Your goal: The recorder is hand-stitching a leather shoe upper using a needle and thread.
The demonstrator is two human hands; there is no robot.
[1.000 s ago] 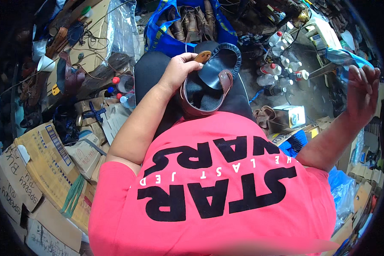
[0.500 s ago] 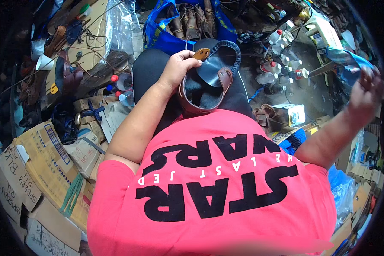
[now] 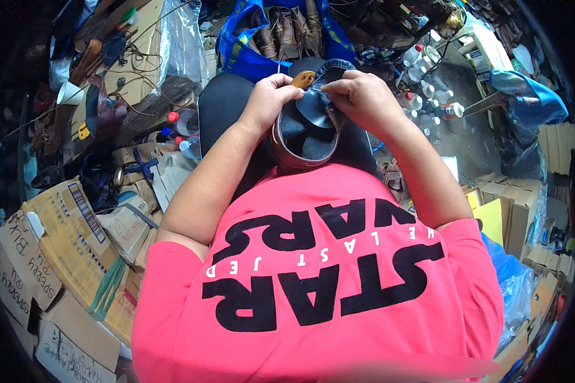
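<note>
1 left hand (image 3: 266, 104) and 1 right hand (image 3: 368, 100) touch 1 leather piece (image 3: 314, 113).

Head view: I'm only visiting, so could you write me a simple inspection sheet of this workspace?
Surface: the person's dark-clad lap.
Job's things: brown-and-black leather piece with a tan tab, over the lap.
Clutter: plastic bottles at right, cardboard boxes at left.
Hands: left hand pinches the leather piece beside the tan tab; right hand is at its black part, grip unclear.
Cables: thin cords upper left, kind unclear.
Surroundings: blue bag ahead, holding brown leather goods.
</note>
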